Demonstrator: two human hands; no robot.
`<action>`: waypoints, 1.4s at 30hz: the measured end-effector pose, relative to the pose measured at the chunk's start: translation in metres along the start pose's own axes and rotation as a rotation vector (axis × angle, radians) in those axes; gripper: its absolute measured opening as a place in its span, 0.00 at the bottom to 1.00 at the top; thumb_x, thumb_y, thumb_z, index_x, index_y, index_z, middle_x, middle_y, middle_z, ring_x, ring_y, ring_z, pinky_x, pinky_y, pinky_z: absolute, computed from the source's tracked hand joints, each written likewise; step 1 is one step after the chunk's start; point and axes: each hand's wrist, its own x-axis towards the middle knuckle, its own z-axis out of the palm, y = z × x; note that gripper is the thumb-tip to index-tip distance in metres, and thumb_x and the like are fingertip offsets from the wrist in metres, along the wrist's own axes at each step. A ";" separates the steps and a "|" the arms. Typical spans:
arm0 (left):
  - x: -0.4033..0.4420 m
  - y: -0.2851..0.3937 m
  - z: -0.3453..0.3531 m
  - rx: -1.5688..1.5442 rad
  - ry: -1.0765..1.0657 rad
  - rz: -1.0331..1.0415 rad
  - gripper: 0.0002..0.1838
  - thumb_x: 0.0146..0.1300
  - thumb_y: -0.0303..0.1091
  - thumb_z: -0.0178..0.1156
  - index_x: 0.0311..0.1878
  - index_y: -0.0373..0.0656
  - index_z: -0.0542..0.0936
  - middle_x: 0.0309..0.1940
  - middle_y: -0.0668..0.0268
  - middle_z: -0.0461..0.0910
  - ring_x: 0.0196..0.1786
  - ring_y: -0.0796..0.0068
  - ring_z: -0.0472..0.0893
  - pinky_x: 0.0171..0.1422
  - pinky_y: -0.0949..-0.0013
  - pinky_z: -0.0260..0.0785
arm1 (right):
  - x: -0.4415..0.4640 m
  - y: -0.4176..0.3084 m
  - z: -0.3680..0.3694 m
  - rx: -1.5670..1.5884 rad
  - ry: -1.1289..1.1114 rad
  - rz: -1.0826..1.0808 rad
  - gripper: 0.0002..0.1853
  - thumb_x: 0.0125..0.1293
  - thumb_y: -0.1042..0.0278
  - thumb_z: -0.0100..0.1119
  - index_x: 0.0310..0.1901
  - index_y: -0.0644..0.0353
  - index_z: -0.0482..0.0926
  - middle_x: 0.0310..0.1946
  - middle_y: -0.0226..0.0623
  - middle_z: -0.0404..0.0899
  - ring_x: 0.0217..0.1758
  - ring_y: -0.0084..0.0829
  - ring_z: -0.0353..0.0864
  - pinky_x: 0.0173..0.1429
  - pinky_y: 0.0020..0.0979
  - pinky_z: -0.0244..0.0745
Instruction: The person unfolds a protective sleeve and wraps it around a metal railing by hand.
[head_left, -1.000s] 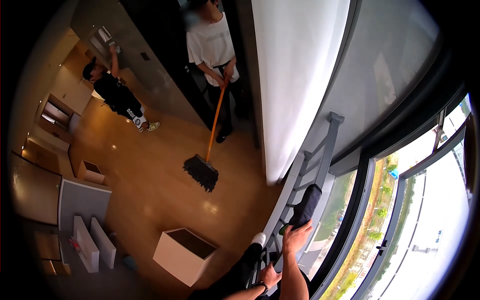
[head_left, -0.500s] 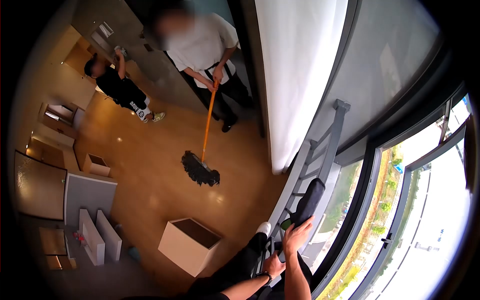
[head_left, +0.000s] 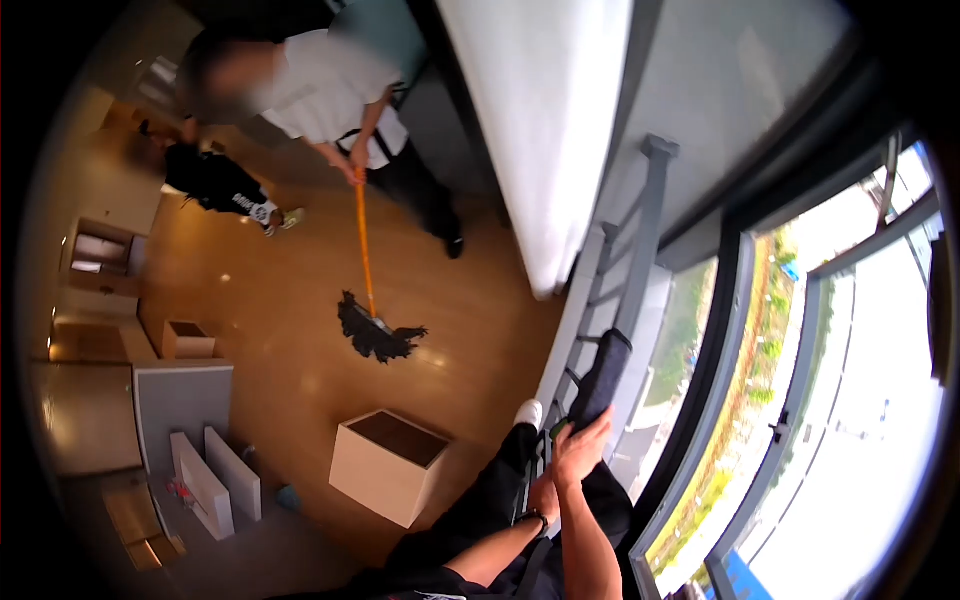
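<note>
- Window [head_left: 830, 350], three o'clock on a dial laid over the head view: apparently ajar; anything let slip toward it could be lost outside.
- Curtain [head_left: 545, 140], one o'clock: white, hanging close to the railing; its hem could snag or be soiled by a wide swing.
- Railing [head_left: 648, 230], grey, from two o'clock down to four: its bars could knock or trap a carelessly turned load.
- Co-worker [head_left: 320, 85], eleven o'clock: white shirt, both hands on the orange mop handle [head_left: 366, 250]; a backward step from the railing could bring a collision.
- Box [head_left: 380, 475], seven o'clock: pale, open-topped, on the floor; a likely stumbling block.
- Black padded piece [head_left: 602, 375], four o'clock: aslant before the railing; whether it rests there I cannot tell. Top-heavy, to my eye; it could tip if held only at its near end.
- Right hand [head_left: 582, 450], five o'clock: closed loosely about that near end, fingers nearly straight; so slack a hold could let it twist.
- Left hand [head_left: 542, 493], between five and six: partly behind the right wrist, its hold hidden; crossed wrists could tangle.
- White shoe [head_left: 529, 413], four o'clock: beside the railing; leaning out could upset the footing.
</note>
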 end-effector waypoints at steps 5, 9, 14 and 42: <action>-0.005 0.030 -0.025 -0.040 -0.053 -0.118 0.26 0.59 0.50 0.63 0.57 0.45 0.75 0.47 0.53 0.83 0.49 0.46 0.80 0.48 0.53 0.72 | 0.003 0.007 0.006 0.069 0.047 -0.046 0.41 0.59 0.70 0.58 0.73 0.65 0.51 0.62 0.60 0.66 0.63 0.60 0.70 0.63 0.48 0.71; 0.005 0.009 -0.010 -0.017 -0.081 -0.114 0.34 0.62 0.51 0.61 0.70 0.52 0.66 0.53 0.56 0.81 0.51 0.50 0.81 0.49 0.55 0.73 | 0.001 0.022 0.003 0.161 0.000 -0.138 0.41 0.63 0.69 0.59 0.74 0.68 0.49 0.64 0.63 0.66 0.62 0.63 0.71 0.62 0.47 0.73; 0.001 0.010 -0.011 0.063 0.001 -0.063 0.36 0.64 0.51 0.59 0.73 0.53 0.62 0.52 0.57 0.82 0.50 0.53 0.82 0.47 0.55 0.74 | -0.027 0.034 0.002 0.226 -0.083 -0.107 0.42 0.63 0.69 0.59 0.74 0.70 0.47 0.68 0.67 0.58 0.70 0.64 0.62 0.70 0.51 0.64; 0.011 0.064 -0.024 0.061 0.150 -0.182 0.34 0.50 0.52 0.73 0.54 0.41 0.73 0.43 0.46 0.82 0.46 0.39 0.80 0.46 0.47 0.74 | 0.099 -0.002 0.018 0.057 0.038 -0.127 0.44 0.61 0.62 0.60 0.75 0.62 0.48 0.50 0.51 0.75 0.41 0.52 0.82 0.40 0.47 0.79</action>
